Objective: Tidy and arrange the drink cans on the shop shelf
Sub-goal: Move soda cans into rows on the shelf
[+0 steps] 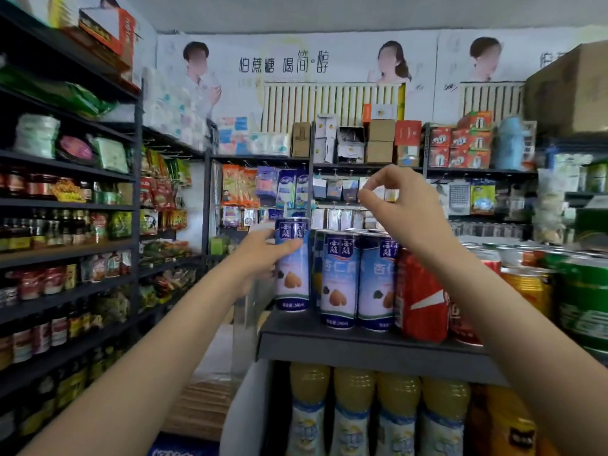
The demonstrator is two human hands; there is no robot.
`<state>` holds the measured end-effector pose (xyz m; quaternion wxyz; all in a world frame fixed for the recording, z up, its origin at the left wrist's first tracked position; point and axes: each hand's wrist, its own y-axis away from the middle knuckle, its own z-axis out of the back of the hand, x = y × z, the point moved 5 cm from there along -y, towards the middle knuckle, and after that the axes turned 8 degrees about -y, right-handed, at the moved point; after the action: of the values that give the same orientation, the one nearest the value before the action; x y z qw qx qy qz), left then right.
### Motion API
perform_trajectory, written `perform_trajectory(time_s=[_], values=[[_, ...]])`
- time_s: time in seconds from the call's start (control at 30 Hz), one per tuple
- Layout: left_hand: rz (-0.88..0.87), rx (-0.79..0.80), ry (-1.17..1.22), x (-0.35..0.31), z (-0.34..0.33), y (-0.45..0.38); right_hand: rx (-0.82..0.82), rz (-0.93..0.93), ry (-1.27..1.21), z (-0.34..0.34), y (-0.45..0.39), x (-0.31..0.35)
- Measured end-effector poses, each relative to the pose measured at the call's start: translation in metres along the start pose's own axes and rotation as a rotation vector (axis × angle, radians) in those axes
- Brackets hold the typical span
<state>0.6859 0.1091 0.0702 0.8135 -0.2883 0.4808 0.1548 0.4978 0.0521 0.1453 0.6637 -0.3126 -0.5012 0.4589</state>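
Observation:
A tall blue-and-white almond drink can [292,268] is at the left end of the dark shelf [329,343], slightly raised, and my left hand [263,251] grips its upper side. Two matching blue-and-white cans [339,281] [376,284] stand just right of it. A red cola can [422,297] stands beside those. My right hand [401,209] hovers above the can row with thumb and forefinger curled toward each other, holding nothing.
Orange cans [526,284] and green cans [582,304] fill the shelf's right side. Yellow juice bottles [352,409] stand on the shelf below. Stocked racks [65,225] line the aisle's left. Boxes [378,139] top the back shelving.

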Motion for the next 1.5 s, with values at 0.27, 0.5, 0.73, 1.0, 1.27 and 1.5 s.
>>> perform_trajectory(time_s=[0.27, 0.5, 0.73, 1.0, 1.27, 1.5], values=[[-0.017, -0.024, -0.048, 0.012, -0.015, -0.022, -0.015, 0.000, 0.050, -0.005, 0.002, -0.008], [-0.118, -0.177, -0.260, 0.005, -0.012, -0.020, -0.003, -0.003, 0.074, -0.008, 0.002, -0.015], [-0.667, -0.479, -0.341, -0.085, -0.048, 0.024, -0.040, -0.031, 0.076, 0.031, 0.014, -0.040], [-0.786, -0.284, -0.348, -0.129, -0.158, 0.039, -0.123, -0.133, 0.208, 0.146, 0.042, -0.102], [-0.770, -0.167, -0.398, -0.171, -0.289, 0.045, -0.105, -0.150, 0.480, 0.289, 0.059, -0.194], [-0.445, -0.138, -1.138, -0.154, -0.324, 0.014, 0.166, 0.053, 0.440, 0.290, 0.061, -0.231]])
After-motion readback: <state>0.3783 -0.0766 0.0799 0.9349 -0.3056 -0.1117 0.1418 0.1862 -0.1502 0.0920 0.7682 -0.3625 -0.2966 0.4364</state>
